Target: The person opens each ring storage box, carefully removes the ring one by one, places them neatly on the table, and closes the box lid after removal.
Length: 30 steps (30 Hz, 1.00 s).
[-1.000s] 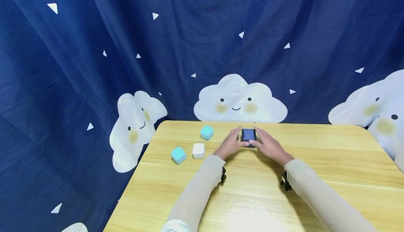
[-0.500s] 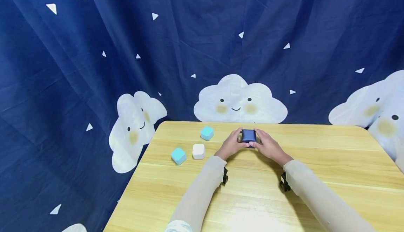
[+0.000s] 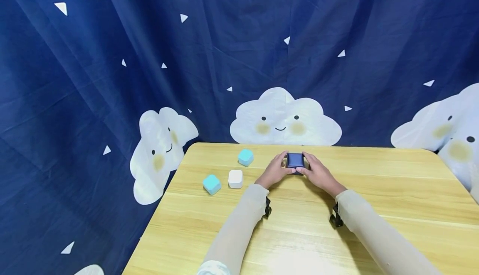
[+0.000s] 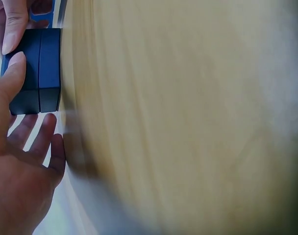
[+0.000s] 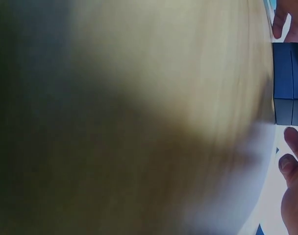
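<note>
A starry dark blue curtain (image 3: 112, 79) printed with white clouds hangs behind the far edge of a wooden table (image 3: 299, 233), where 2 long-sleeved arms reach toward the far middle. There the left hand (image 3: 275, 171) and the right hand (image 3: 318, 174) both grip a small dark blue box (image 3: 295, 160) that rests on the tabletop, fingers curled round its left and right sides and thumbs at its near edge. To the left lie 3 small cubes, well apart from the hands: 1 teal cube (image 3: 245, 157) farther back, 1 white cube (image 3: 235, 178) beside the left forearm, and another teal cube (image 3: 211, 184) at far left.
</note>
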Each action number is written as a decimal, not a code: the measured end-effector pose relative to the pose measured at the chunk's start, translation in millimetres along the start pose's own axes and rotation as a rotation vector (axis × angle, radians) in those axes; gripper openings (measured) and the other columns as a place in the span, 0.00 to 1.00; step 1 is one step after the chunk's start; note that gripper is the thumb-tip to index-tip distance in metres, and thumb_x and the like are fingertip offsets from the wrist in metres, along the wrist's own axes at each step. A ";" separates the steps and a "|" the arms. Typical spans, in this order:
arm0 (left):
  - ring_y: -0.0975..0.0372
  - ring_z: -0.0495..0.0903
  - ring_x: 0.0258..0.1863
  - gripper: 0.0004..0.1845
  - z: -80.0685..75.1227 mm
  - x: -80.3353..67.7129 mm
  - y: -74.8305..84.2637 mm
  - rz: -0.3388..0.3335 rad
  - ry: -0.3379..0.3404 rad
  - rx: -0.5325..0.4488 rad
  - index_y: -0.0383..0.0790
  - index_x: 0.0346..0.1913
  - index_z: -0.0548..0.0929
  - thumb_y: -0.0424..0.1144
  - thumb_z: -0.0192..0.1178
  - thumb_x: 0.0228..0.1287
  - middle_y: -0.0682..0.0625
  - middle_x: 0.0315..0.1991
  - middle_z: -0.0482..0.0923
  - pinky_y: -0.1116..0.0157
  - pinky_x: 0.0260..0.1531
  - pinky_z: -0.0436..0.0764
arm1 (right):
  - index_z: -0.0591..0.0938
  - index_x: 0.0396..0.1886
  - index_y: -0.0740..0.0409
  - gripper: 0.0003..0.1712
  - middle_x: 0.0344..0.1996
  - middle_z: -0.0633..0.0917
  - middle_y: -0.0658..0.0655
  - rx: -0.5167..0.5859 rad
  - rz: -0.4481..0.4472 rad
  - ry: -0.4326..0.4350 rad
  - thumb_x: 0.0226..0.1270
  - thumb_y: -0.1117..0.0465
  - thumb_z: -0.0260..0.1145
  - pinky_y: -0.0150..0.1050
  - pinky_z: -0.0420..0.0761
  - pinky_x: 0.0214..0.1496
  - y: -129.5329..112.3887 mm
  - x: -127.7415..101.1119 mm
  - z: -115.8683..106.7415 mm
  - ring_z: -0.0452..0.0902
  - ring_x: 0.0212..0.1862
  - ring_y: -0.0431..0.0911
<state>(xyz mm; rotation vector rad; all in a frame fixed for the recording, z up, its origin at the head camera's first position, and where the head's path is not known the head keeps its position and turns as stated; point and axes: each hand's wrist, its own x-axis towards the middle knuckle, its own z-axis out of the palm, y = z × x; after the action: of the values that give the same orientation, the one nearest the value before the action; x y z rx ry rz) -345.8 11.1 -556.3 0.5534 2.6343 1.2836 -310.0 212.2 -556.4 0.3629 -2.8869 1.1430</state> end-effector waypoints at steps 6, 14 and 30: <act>0.54 0.66 0.68 0.40 -1.5 -2.8 -1.4 -0.005 -0.006 0.003 0.50 0.78 0.60 0.46 0.66 0.67 0.52 0.74 0.67 0.52 0.68 0.69 | 0.52 0.80 0.64 0.45 0.75 0.59 0.72 0.025 0.008 -0.003 0.76 0.47 0.60 0.67 0.66 0.69 -2.4 -0.4 0.8 0.62 0.71 0.69; 0.56 0.65 0.67 0.39 -3.8 -6.8 -2.9 -0.029 -0.009 -0.021 0.53 0.77 0.62 0.46 0.66 0.66 0.54 0.72 0.69 0.50 0.68 0.68 | 0.54 0.80 0.64 0.43 0.75 0.60 0.71 0.054 0.003 -0.015 0.76 0.52 0.61 0.65 0.70 0.66 -5.1 -3.5 2.5 0.70 0.66 0.68; 0.51 0.70 0.66 0.40 -8.7 -20.8 -3.9 -0.062 -0.027 -0.135 0.51 0.77 0.63 0.44 0.69 0.64 0.50 0.70 0.70 0.52 0.66 0.72 | 0.56 0.78 0.63 0.41 0.71 0.65 0.67 0.161 0.024 -0.027 0.73 0.57 0.64 0.41 0.75 0.40 -11.2 -11.5 5.9 0.71 0.41 0.50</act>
<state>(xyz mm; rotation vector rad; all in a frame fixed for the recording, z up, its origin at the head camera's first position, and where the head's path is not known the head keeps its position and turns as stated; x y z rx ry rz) -330.3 -5.7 -554.4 0.4607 2.4997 1.4113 -295.9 202.7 -554.3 0.3497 -2.8367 1.3903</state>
